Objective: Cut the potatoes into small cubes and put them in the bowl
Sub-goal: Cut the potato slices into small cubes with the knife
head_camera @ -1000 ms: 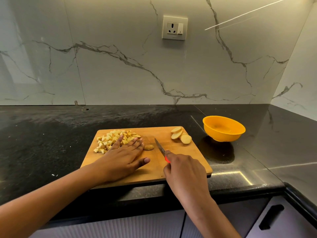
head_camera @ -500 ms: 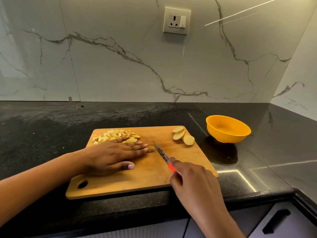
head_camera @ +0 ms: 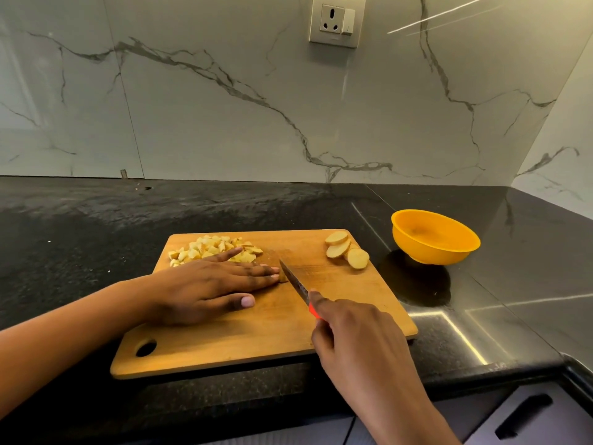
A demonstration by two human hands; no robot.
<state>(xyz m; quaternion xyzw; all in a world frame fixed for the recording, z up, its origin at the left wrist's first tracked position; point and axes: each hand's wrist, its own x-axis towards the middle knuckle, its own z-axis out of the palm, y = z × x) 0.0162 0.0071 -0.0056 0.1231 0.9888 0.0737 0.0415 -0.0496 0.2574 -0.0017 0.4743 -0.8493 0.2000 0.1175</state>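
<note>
A: State of the left hand [head_camera: 208,284]?

B: Flat, palm down, fingers straight, on the rectangular wooden cutting board [head_camera: 256,342]. The fingertips press on a small brown-skinned potato piece [head_camera: 283,277], mostly hidden. It grips nothing; my guess is it's pinning the piece so it can't roll.

A: And the right hand [head_camera: 353,335]?

B: Wrapped round the red handle of the small steel-bladed knife [head_camera: 296,284], index finger laid along the spine, probably for control. The blade angles down with its tip at the pinned piece, just beside the left fingertips.

A: Where's the rest of the potato?

B: A pile of pale yellow potato cubes [head_camera: 211,247] is at the board's far left corner, behind the left hand. It looks pushed aside to keep the middle free for cutting. Three or so round potato slices [head_camera: 345,253], overlapping, sit at the far right corner, well apart from the cubes and not yet diced.

A: Bowl?

B: The round orange plastic bowl [head_camera: 433,252] stands on the black stone tabletop [head_camera: 80,239], just off the board's far right corner. No potato visible in it. Likely parked on the knife side for an easy scrape-in.

A: Progress?

B: Mid-dicing, I'd judge. The slices need cubing and nothing has been transferred.

A: Risk?

B: Blade very close to the flat fingertips.
</note>
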